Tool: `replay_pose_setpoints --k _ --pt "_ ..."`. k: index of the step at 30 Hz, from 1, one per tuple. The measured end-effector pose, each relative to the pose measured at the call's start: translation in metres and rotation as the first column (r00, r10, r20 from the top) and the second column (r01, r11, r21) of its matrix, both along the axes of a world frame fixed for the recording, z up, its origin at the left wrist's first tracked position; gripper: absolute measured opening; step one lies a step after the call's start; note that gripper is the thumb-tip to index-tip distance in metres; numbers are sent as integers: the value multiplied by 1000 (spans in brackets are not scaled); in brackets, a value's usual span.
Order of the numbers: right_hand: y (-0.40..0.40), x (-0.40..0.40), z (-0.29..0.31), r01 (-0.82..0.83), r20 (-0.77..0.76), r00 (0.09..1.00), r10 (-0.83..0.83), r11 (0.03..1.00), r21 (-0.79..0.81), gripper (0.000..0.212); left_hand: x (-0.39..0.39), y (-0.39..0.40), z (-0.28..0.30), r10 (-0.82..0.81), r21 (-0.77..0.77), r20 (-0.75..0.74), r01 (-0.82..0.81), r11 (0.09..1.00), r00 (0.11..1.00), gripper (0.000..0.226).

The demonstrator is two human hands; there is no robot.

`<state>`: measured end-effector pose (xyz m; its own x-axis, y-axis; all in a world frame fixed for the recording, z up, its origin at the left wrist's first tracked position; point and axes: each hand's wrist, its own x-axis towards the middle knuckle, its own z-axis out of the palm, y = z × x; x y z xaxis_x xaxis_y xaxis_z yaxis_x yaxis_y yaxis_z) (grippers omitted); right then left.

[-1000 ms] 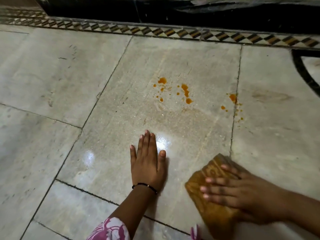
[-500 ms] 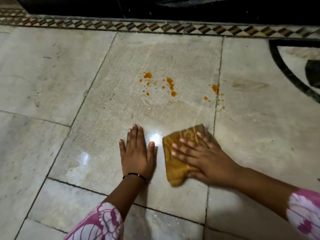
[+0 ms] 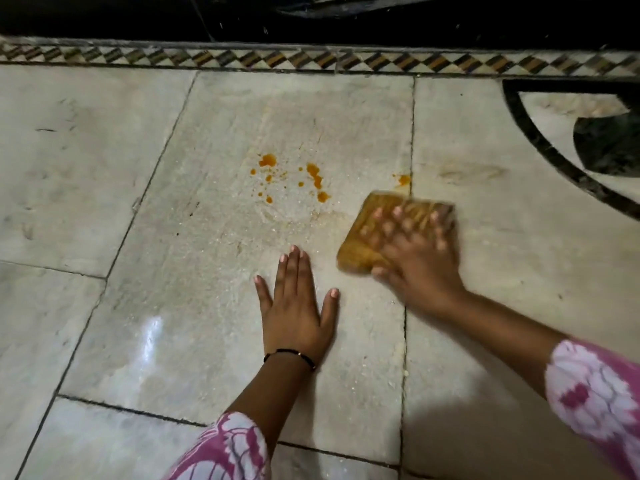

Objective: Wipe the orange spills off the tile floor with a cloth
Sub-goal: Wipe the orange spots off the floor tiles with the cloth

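Marble floor [image 3: 104, 168] of pale grey tiles fills the view, with a patterned border strip [image 3: 311, 60] along its far edge. Since a second ago the cloth [image 3: 363, 244] has travelled up from the near right, across the tile seam, to just below the right-hand splash. It is a folded mustard-brown pad, blurred by motion, its long side running from near-left to far-right. The right hand [image 3: 415, 258] presses flat on it, fingers spread and straight. The left hand [image 3: 294, 313] has stayed planted palm-down on the tile, fingers released and straight, a thin black bracelet [image 3: 291, 355] at its wrist. Orange spills [image 3: 294, 178] lie beyond both hands, unwiped.
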<state>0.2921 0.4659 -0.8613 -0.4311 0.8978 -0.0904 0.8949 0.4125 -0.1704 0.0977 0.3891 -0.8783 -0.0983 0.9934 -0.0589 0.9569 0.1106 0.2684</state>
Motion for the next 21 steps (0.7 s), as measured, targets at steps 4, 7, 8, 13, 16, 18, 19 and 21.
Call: replay_pose_setpoints --k 4,7,8,13,16,18,19,21 --pt "-47 21 -2 -267 53 963 266 963 20 63 -1 0 0 -22 -2 -18 22 1000 1000 81" --pt "-47 69 7 -289 112 951 289 957 -13 61 -2 2 0 -11 -2 -6 11 1000 1000 80" --pt "-36 83 10 -298 153 942 298 954 -26 63 -2 2 -1 -5 -2 5 5 1000 1000 79" --pt "62 108 26 -271 389 882 267 961 -46 84 0 2 -1 5 4 9 -5 1000 1000 78" --pt "122 77 19 -84 319 941 112 991 -100 89 1 3 -1 4 2 13 -4 1000 1000 77" --pt "141 41 15 6 281 960 22 995 -98 91 1 2 1 2 -9 11 -2 1000 1000 78" --pt "143 22 13 21 267 964 3 996 -88 91 1 2 1 4 -13 9 -4 1000 1000 78" --pt "131 -5 11 -25 251 967 42 997 -73 88 2 2 2 10 -13 9 -10 1000 1000 78"
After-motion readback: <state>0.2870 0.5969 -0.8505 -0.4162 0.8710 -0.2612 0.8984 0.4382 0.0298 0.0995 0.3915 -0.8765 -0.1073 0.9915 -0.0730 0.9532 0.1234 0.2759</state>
